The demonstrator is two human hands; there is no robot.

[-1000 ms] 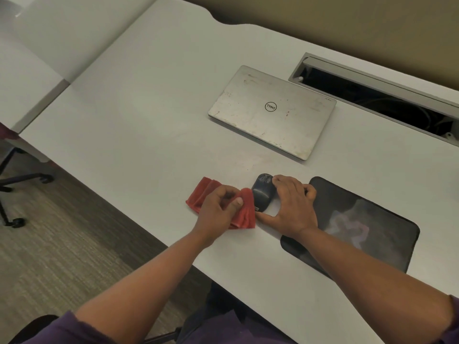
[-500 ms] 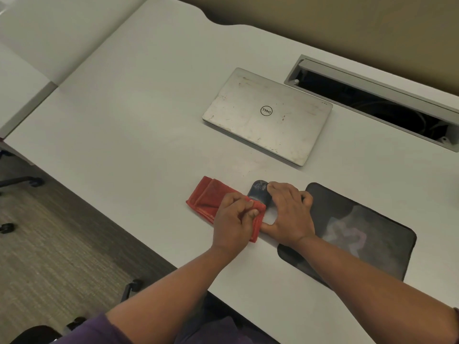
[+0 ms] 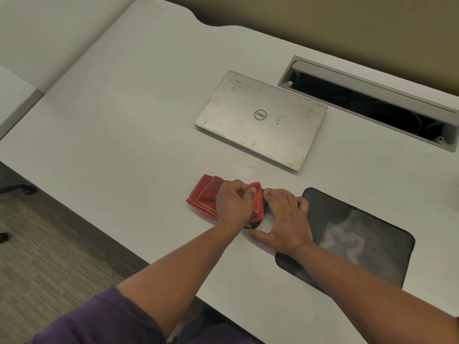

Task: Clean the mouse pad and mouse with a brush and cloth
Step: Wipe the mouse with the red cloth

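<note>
A folded red cloth (image 3: 203,196) lies on the white desk, and my left hand (image 3: 233,204) grips its right end and presses it over the dark mouse (image 3: 265,206). The mouse is almost wholly covered; only a dark sliver shows between my two hands. My right hand (image 3: 283,219) holds the mouse from its right side, thumb low and fingers over the top. The dark mouse pad (image 3: 360,242), with a pale pattern on it, lies just right of my right hand, and my right forearm crosses its near corner. No brush is in view.
A closed silver laptop (image 3: 260,120) lies behind the hands. Further back right is an open cable tray (image 3: 372,103) cut into the white desk (image 3: 124,120). The desk's front edge runs diagonally, with carpet and chair casters (image 3: 27,189) at the left.
My left hand has slid the cloth to the right, over the mouse, which showed more before. My right hand has stayed on the mouse. The camera has shifted a little.
</note>
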